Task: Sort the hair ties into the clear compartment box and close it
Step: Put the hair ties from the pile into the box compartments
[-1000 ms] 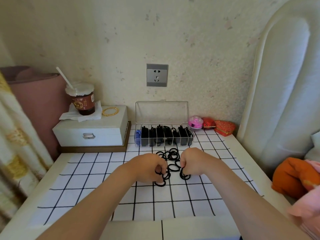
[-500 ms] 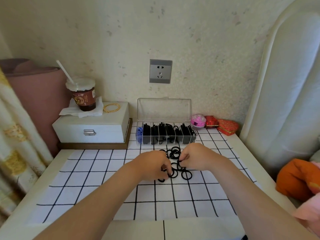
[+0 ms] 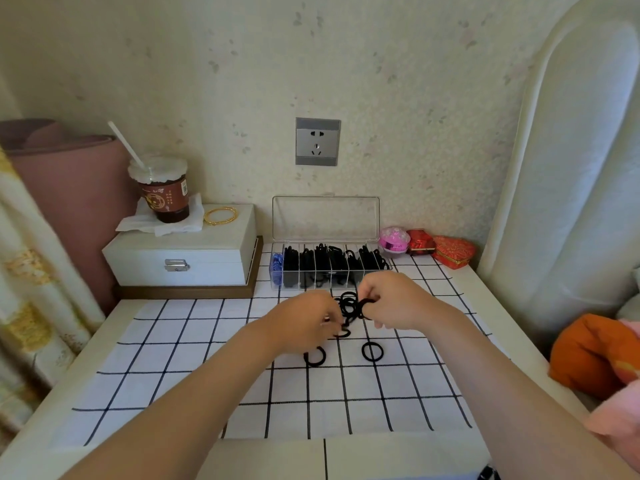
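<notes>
Hair ties (image 3: 349, 304), black loops in a small tangle, lie on the checked cloth (image 3: 194, 375) just near of the box (image 3: 311, 284), and both hands work at that tangle. Left hand (image 3: 304, 323) sits at its near left edge, fingers curled in, fingertips pinching 1 tie that hangs at the near end of the tangle. Right hand (image 3: 398, 301) is at the tangle's right edge, fingers curled round a black loop or 2 that stick out to the left of its thumb.

2 more ties lie apart from the tangle on the near side. The left loose tie (image 3: 315, 357) is partly hidden under the left hand. The right loose tie (image 3: 372, 351) lies flat and untouched, near of the gap between the hands.

The box stands at the far edge of the cloth with its lid (image 3: 325, 220) upright against the wall. Its leftmost compartment holds something blue, and the others are packed with black ties.

Left of the box on the table (image 3: 67, 393) is a white chest (image 3: 183, 258) carrying a cup (image 3: 164, 192) with a straw and a gold bangle (image 3: 220, 215). Right of the box are a pink ball (image 3: 394, 239) and 2 red cases (image 3: 450, 252). A socket (image 3: 317, 141) sits on the wall above the lid.
</notes>
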`<action>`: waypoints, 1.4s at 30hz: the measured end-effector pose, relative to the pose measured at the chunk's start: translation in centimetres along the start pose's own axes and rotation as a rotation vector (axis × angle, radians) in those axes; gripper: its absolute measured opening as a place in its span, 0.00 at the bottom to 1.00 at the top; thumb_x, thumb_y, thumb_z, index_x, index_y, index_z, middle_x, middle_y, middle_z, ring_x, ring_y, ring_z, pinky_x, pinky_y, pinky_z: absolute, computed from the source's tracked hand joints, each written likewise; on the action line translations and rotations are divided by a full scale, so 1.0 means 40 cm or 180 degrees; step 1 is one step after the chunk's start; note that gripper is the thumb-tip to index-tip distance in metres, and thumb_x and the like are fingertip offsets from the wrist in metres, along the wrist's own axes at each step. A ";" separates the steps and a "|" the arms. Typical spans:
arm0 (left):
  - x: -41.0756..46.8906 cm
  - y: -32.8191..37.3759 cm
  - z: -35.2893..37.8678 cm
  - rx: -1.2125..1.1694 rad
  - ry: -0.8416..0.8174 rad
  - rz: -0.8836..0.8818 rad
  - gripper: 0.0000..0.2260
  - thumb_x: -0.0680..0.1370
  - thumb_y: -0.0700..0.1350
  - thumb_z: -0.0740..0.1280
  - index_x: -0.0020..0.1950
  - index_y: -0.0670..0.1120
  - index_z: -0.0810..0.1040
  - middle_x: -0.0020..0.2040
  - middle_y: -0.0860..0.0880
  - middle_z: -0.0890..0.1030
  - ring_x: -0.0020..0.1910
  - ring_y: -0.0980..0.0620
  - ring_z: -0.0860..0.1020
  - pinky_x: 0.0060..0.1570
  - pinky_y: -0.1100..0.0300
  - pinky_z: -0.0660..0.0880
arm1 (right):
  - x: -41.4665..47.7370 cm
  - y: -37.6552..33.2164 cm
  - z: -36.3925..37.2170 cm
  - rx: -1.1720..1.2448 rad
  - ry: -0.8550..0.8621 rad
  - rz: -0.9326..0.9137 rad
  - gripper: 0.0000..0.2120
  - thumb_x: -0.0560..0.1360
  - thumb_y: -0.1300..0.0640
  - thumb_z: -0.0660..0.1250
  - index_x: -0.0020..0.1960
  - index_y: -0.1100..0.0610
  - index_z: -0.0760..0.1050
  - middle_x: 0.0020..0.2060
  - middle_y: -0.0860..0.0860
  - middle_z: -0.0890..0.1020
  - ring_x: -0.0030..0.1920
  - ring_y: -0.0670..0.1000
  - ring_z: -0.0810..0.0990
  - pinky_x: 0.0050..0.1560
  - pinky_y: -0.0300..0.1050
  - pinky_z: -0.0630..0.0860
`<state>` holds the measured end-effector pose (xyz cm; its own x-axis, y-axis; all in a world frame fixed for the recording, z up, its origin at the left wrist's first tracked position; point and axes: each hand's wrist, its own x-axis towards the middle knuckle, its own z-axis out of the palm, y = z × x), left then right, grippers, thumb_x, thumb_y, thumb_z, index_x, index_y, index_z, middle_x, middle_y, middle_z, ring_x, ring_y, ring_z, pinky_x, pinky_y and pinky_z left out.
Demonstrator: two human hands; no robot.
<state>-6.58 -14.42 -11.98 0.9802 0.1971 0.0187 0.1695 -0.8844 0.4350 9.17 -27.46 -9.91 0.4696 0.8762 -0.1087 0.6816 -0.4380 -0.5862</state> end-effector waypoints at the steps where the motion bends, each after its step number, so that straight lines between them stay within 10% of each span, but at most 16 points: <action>1: 0.000 0.000 -0.012 -0.0279 0.0048 -0.0132 0.05 0.80 0.48 0.64 0.52 0.52 0.79 0.47 0.57 0.78 0.48 0.57 0.76 0.51 0.60 0.75 | -0.004 0.002 -0.005 0.0159 -0.0084 0.0040 0.05 0.76 0.62 0.66 0.46 0.53 0.77 0.38 0.51 0.84 0.31 0.46 0.84 0.29 0.40 0.76; 11: -0.026 -0.013 -0.047 -0.1677 -0.0675 -0.0997 0.07 0.79 0.40 0.67 0.54 0.46 0.82 0.47 0.50 0.84 0.44 0.57 0.82 0.47 0.66 0.79 | -0.026 0.022 -0.010 -0.0105 -0.1363 0.0529 0.07 0.77 0.60 0.65 0.51 0.51 0.78 0.41 0.54 0.83 0.29 0.50 0.80 0.30 0.42 0.77; 24: -0.025 -0.008 -0.016 0.0086 -0.0916 -0.0656 0.06 0.75 0.41 0.70 0.50 0.51 0.84 0.50 0.54 0.82 0.48 0.56 0.78 0.52 0.61 0.77 | -0.014 -0.014 0.019 -0.0984 -0.1218 0.0510 0.06 0.70 0.55 0.70 0.46 0.49 0.81 0.36 0.54 0.84 0.32 0.51 0.78 0.33 0.40 0.77; 30: -0.026 -0.020 -0.064 -0.0360 -0.0558 -0.0597 0.06 0.79 0.41 0.65 0.51 0.52 0.78 0.46 0.57 0.78 0.45 0.58 0.76 0.49 0.62 0.73 | 0.002 -0.010 0.025 0.0004 -0.0830 0.0145 0.14 0.76 0.62 0.69 0.61 0.53 0.78 0.47 0.49 0.82 0.35 0.48 0.80 0.32 0.39 0.78; 42: -0.020 -0.063 -0.006 0.0081 -0.0047 -0.0982 0.11 0.78 0.43 0.67 0.59 0.51 0.80 0.59 0.51 0.80 0.56 0.52 0.77 0.53 0.62 0.74 | 0.027 -0.010 0.056 -0.1259 -0.0780 0.0030 0.07 0.74 0.58 0.67 0.47 0.58 0.83 0.48 0.57 0.84 0.49 0.57 0.82 0.52 0.51 0.81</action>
<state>-7.79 -12.25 -12.87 0.8833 0.4520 -0.1240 0.4618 -0.7940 0.3955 8.16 -25.90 -11.60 0.3627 0.8726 -0.3271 0.8620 -0.4476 -0.2382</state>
